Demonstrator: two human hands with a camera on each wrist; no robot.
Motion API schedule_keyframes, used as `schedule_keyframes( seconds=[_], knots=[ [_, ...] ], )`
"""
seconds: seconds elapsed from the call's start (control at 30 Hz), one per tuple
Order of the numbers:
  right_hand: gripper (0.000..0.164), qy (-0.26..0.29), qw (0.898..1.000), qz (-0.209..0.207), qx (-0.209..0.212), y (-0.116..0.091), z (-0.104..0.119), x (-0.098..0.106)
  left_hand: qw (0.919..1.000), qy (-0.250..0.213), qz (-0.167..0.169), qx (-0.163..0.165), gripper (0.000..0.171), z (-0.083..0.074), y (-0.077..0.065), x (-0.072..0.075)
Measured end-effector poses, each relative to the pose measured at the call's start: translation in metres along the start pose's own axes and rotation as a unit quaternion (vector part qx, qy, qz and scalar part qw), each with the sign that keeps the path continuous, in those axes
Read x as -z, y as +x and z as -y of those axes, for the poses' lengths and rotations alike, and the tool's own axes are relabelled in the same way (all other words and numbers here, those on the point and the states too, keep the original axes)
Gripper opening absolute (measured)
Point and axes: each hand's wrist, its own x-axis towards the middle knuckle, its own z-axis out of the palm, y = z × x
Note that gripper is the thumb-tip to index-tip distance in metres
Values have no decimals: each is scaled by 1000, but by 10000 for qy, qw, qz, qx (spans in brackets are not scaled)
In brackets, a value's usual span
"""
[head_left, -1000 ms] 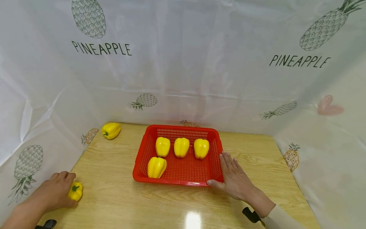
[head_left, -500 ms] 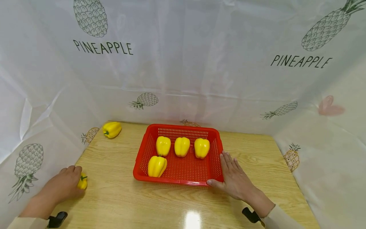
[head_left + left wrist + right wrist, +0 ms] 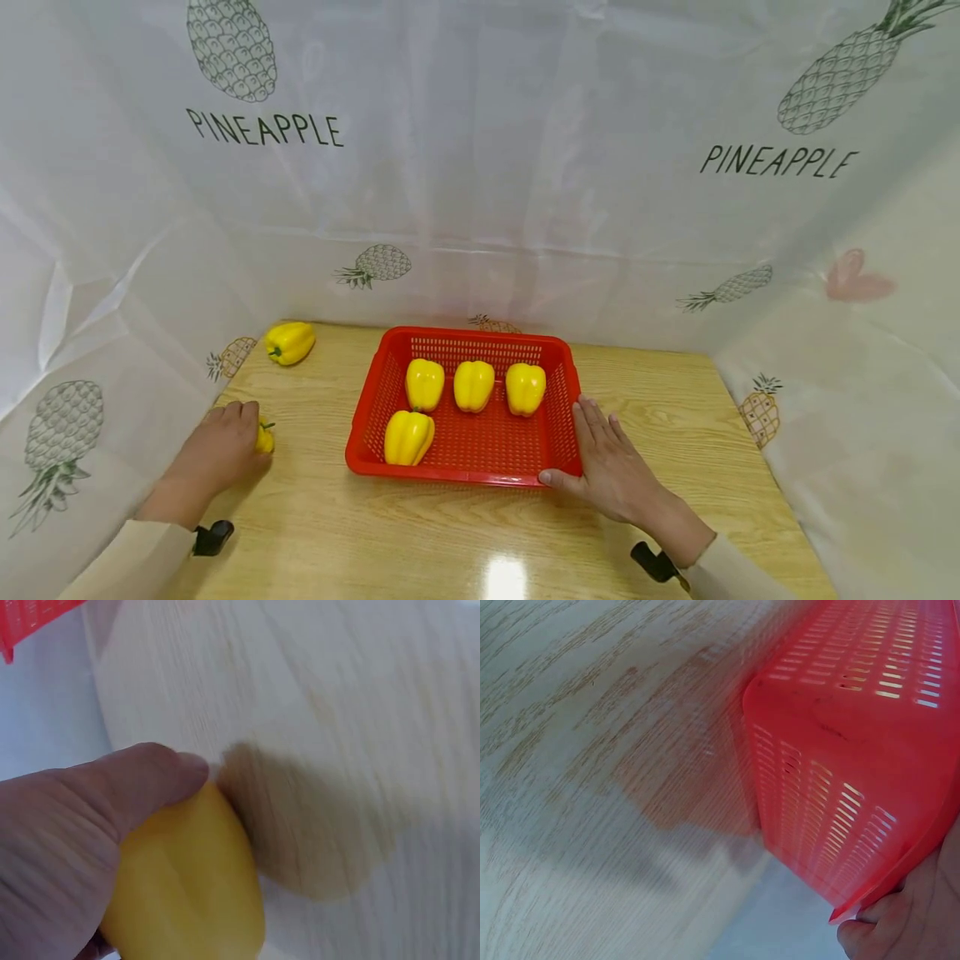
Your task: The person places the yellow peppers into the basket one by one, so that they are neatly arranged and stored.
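Observation:
My left hand (image 3: 221, 446) grips a yellow bell pepper (image 3: 264, 438) at the left side of the table. Its fingers hide most of the pepper in the head view; the left wrist view shows the thumb (image 3: 161, 780) lying along the pepper's smooth yellow side. At the table's middle stands a red plastic basket (image 3: 465, 477) with several yellow bell peppers in it, among them one at the front left (image 3: 408, 438). My right hand (image 3: 622, 475) rests against the basket's right side, fingers straight, thumb at the front right corner of the rim.
Another yellow bell pepper (image 3: 289, 342) lies at the back left corner of the wooden table (image 3: 315, 533). A white curtain (image 3: 487, 192) printed with pineapples rises behind the table and along its sides.
My left hand has moved forward and to the right with the yellow bell pepper. The right hand and the basket have stayed in place.

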Motion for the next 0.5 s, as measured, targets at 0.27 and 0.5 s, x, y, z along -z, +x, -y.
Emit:
schedule_keyframes(
  seconds=[0.27, 0.5],
  knots=[
    [116, -19, 10000, 2, -7, 1, 1, 0, 9983, -399, 91, 414, 73, -18, 19, -7],
    [117, -13, 10000, 0, -38, 0, 1, 1, 9897, -1039, 181, 965, 83, -30, 25, -8]
  ],
)
